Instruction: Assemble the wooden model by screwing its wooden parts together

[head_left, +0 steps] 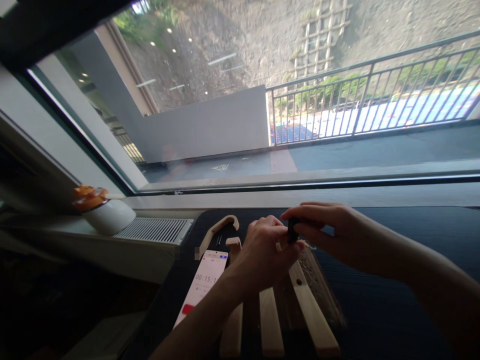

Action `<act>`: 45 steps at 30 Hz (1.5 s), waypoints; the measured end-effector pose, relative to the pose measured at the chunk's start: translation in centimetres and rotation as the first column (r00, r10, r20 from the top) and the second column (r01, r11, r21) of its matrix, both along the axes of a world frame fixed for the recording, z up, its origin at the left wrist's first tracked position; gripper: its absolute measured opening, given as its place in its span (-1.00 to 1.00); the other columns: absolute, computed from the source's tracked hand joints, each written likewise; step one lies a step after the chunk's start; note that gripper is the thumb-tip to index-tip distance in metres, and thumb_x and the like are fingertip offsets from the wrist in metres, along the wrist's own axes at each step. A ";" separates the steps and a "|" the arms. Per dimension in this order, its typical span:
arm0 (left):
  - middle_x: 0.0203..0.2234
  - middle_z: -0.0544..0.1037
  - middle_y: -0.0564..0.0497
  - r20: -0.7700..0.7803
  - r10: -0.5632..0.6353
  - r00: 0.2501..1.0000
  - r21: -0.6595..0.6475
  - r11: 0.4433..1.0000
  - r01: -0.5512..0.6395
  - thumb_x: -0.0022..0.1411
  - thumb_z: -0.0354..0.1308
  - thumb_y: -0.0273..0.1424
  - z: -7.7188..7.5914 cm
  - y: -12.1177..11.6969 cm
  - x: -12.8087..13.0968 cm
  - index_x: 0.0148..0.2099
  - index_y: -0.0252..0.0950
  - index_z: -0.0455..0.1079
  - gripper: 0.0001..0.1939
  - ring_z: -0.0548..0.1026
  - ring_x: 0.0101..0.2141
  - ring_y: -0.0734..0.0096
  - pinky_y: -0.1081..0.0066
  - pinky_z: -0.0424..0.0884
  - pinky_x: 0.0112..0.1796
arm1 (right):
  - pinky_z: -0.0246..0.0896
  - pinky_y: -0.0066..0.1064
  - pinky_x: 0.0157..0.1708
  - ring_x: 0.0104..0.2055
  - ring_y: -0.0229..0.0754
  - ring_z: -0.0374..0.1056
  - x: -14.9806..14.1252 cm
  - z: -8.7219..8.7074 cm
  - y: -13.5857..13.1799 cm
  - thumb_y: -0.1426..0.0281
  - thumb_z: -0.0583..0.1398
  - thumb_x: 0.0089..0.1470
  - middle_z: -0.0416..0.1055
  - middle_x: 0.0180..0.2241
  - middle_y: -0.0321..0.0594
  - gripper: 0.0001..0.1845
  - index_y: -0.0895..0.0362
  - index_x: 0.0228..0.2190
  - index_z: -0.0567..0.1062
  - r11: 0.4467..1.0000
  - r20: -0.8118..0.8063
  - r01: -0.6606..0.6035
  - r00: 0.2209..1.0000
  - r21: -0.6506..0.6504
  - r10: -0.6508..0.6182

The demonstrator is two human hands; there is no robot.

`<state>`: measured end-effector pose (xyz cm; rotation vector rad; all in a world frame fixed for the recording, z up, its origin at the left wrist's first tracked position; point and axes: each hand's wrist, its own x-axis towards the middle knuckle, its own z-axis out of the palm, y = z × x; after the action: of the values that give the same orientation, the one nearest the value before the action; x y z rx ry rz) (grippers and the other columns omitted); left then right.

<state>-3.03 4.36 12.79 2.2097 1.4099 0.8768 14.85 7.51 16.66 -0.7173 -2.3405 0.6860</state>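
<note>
the right grip (333, 225) pinches a small black piece (293, 230) between thumb and fingers; the left grip (268, 247) curls just beside it, its hold hidden, so i cannot tell how closed. the piece is near the far end of a pale wooden strip (313, 312), above the dark bench (378, 320).

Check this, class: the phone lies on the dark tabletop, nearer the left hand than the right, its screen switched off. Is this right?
Not quite: the head view shows the phone with its screen lit. It does lie on the dark tabletop, nearer the left hand.
</note>
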 end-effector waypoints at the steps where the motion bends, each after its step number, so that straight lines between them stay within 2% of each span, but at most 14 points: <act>1: -0.37 0.45 0.04 -0.003 0.004 1.000 -0.001 1.000 -0.004 0.20 0.13 -0.34 0.0 0.0 0.0 -0.35 -0.21 0.47 -0.88 0.36 -0.29 0.33 0.29 0.28 -0.16 | 0.27 -0.46 -0.34 -0.30 -0.22 0.40 0.0 -0.1 0.0 0.39 0.09 0.14 0.52 -0.26 -0.25 -0.74 0.05 -0.17 0.51 1.000 -0.001 -0.001 1.000 -0.006 0.001; 7: -0.36 0.43 0.05 -0.011 0.003 1.000 -0.022 1.000 -0.003 0.18 0.14 -0.34 0.3 -0.2 -0.1 -0.36 -0.23 0.46 -0.88 0.36 -0.28 0.34 0.31 0.27 -0.17 | 0.20 -0.48 -0.48 -0.45 -0.27 0.34 -0.1 -0.3 0.3 0.24 0.12 0.15 0.49 -0.43 -0.30 -0.77 0.06 -0.25 0.50 0.995 0.079 0.091 0.993 -0.048 -0.087; 10: -0.37 0.43 0.05 0.006 -0.007 1.000 -0.022 1.000 0.007 0.19 0.14 -0.34 0.4 -0.3 -0.1 -0.35 -0.22 0.47 -0.88 0.37 -0.28 0.35 0.31 0.26 -0.16 | 0.14 -0.48 -0.55 -0.53 -0.30 0.26 -0.2 -0.4 0.3 0.17 0.16 0.10 0.41 -0.54 -0.33 -0.74 0.10 -0.34 0.49 0.988 0.104 0.154 0.983 -0.005 -0.153; 13: -0.37 0.44 0.04 0.020 -0.008 1.000 -0.016 1.000 0.008 0.20 0.14 -0.34 0.3 -0.2 0.0 -0.35 -0.22 0.48 -0.87 0.37 -0.27 0.34 0.31 0.27 -0.16 | 0.13 -0.49 -0.56 -0.54 -0.31 0.25 -0.3 -0.3 0.3 0.19 0.16 0.09 0.39 -0.55 -0.34 -0.75 0.11 -0.36 0.47 0.983 0.108 0.178 0.977 0.041 -0.181; 16: -0.38 0.45 0.04 0.019 -0.002 1.000 -0.007 1.000 0.002 0.19 0.14 -0.36 0.1 0.0 0.0 -0.37 -0.23 0.48 -0.87 0.38 -0.27 0.33 0.31 0.27 -0.16 | 0.15 -0.50 -0.53 -0.51 -0.31 0.28 -0.5 -0.2 0.2 0.31 0.12 0.13 0.42 -0.50 -0.32 -0.82 0.10 -0.28 0.48 0.991 0.097 0.131 0.986 0.035 -0.133; 19: -0.38 0.45 0.04 0.009 0.000 1.000 0.001 1.000 0.000 0.20 0.13 -0.34 0.0 0.0 0.0 -0.38 -0.22 0.48 -0.85 0.37 -0.27 0.33 0.30 0.27 -0.15 | 0.21 -0.50 -0.44 -0.39 -0.27 0.35 -0.4 -0.2 0.3 0.42 0.07 0.15 0.49 -0.36 -0.27 -0.75 0.08 -0.18 0.49 1.000 0.070 0.014 0.997 -0.026 -0.012; 21: -0.38 0.45 0.04 0.000 0.000 1.000 -0.002 1.000 0.000 0.20 0.13 -0.33 0.0 0.0 0.0 -0.38 -0.21 0.48 -0.85 0.37 -0.28 0.33 0.30 0.27 -0.15 | 0.24 -0.48 -0.39 -0.33 -0.24 0.38 -0.3 -0.2 0.3 0.42 0.06 0.16 0.51 -0.29 -0.25 -0.73 0.07 -0.15 0.49 0.999 0.045 -0.013 0.999 -0.049 0.016; 26: -0.38 0.43 0.05 -0.017 0.007 1.000 -0.020 1.000 -0.007 0.19 0.15 -0.34 0.4 -0.2 0.0 -0.36 -0.22 0.48 -0.88 0.37 -0.28 0.34 0.31 0.27 -0.17 | 0.23 -0.47 -0.44 -0.40 -0.25 0.36 0.0 -0.3 0.4 0.30 0.11 0.15 0.50 -0.39 -0.28 -0.77 0.07 -0.22 0.51 0.995 0.064 0.056 0.997 -0.084 -0.051; 29: -0.36 0.43 0.06 -0.003 -0.006 1.000 -0.039 0.999 0.006 0.18 0.16 -0.35 0.5 -0.4 0.0 -0.33 -0.20 0.49 -0.91 0.38 -0.25 0.34 0.31 0.26 -0.16 | 0.16 -0.48 -0.52 -0.51 -0.30 0.27 -0.1 -0.4 0.4 0.21 0.17 0.09 0.43 -0.52 -0.34 -0.78 0.08 -0.32 0.50 0.990 0.100 0.124 0.988 -0.061 -0.118; 32: -0.34 0.44 0.06 0.009 -0.009 1.000 -0.039 0.999 0.010 0.17 0.17 -0.37 0.5 -0.4 0.0 -0.31 -0.18 0.50 -0.92 0.38 -0.23 0.33 0.31 0.26 -0.15 | 0.13 -0.49 -0.55 -0.54 -0.31 0.24 -0.3 -0.3 0.3 0.18 0.20 0.05 0.38 -0.56 -0.36 -0.77 0.09 -0.39 0.47 0.985 0.114 0.167 0.980 -0.030 -0.163; 34: -0.35 0.44 0.05 0.008 -0.007 1.000 -0.024 1.000 0.007 0.17 0.16 -0.38 0.4 -0.3 0.0 -0.33 -0.19 0.50 -0.92 0.38 -0.23 0.32 0.30 0.26 -0.15 | 0.14 -0.49 -0.54 -0.52 -0.30 0.25 -0.3 -0.2 0.3 0.21 0.18 0.07 0.39 -0.54 -0.34 -0.79 0.09 -0.36 0.48 0.989 0.098 0.148 0.985 -0.028 -0.145; 39: -0.35 0.45 0.05 -0.001 -0.001 1.000 -0.021 1.000 0.001 0.18 0.16 -0.36 0.4 -0.2 -0.1 -0.37 -0.21 0.47 -0.90 0.37 -0.27 0.33 0.29 0.26 -0.15 | 0.26 -0.46 -0.41 -0.38 -0.24 0.36 -0.2 -0.2 0.3 0.36 0.08 0.16 0.50 -0.35 -0.24 -0.77 0.09 -0.21 0.51 0.996 0.003 -0.020 1.000 -0.088 0.020; 42: -0.37 0.43 0.06 -0.001 0.011 1.000 -0.020 1.000 -0.011 0.17 0.16 -0.35 0.3 -0.2 -0.1 -0.39 -0.21 0.44 -0.90 0.37 -0.26 0.33 0.30 0.26 -0.16 | 0.29 -0.42 -0.38 -0.35 -0.20 0.39 -0.1 -0.4 0.5 0.30 0.08 0.17 0.52 -0.34 -0.22 -0.76 0.08 -0.21 0.50 0.994 0.021 0.001 1.000 -0.107 0.002; 45: -0.39 0.41 0.07 -0.007 0.017 1.000 -0.013 1.000 -0.017 0.16 0.17 -0.35 0.3 -0.3 -0.1 -0.39 -0.21 0.45 -0.91 0.36 -0.25 0.33 0.31 0.25 -0.18 | 0.28 -0.43 -0.43 -0.39 -0.21 0.39 -0.2 -0.6 0.6 0.22 0.08 0.17 0.51 -0.39 -0.23 -0.73 0.08 -0.25 0.49 0.994 0.066 0.059 0.996 -0.088 -0.053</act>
<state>-3.12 4.04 13.07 2.1970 1.4354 0.8642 14.63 8.08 16.06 -0.8529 -2.3501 0.7572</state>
